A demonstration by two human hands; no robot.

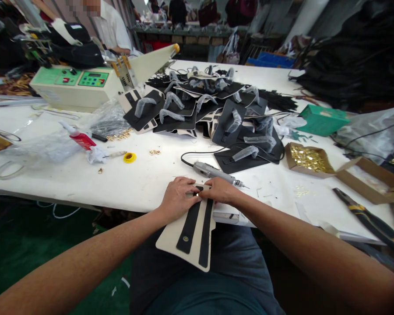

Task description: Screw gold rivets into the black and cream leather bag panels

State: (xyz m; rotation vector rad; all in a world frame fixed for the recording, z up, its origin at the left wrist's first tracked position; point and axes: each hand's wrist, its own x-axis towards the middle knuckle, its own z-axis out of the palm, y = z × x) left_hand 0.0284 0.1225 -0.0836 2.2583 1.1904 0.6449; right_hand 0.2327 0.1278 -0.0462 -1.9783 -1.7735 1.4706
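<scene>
A cream panel with two black strips [185,232] reaches over the front edge of the table, its near end above my lap. A small round metal fitting [185,239] shows on the left strip. My left hand [180,199] grips the panel's far end from the left, fingers bent over the strip. From the right, my right hand [218,190] pinches the same end, its fingertips close to the left ones. A tiny pale piece sits between the fingertips, too small to name. Just beyond my right hand lies a grey electric screwdriver [213,172] with a black cord.
Black panels with plastic-wrapped handles [231,118] are heaped mid-table. On the right are a box of brass pieces [308,158], an open carton [371,179] and pliers [369,218]. Yellow tape [129,157] and a control machine [74,87] stand left. A person [113,28] is behind it.
</scene>
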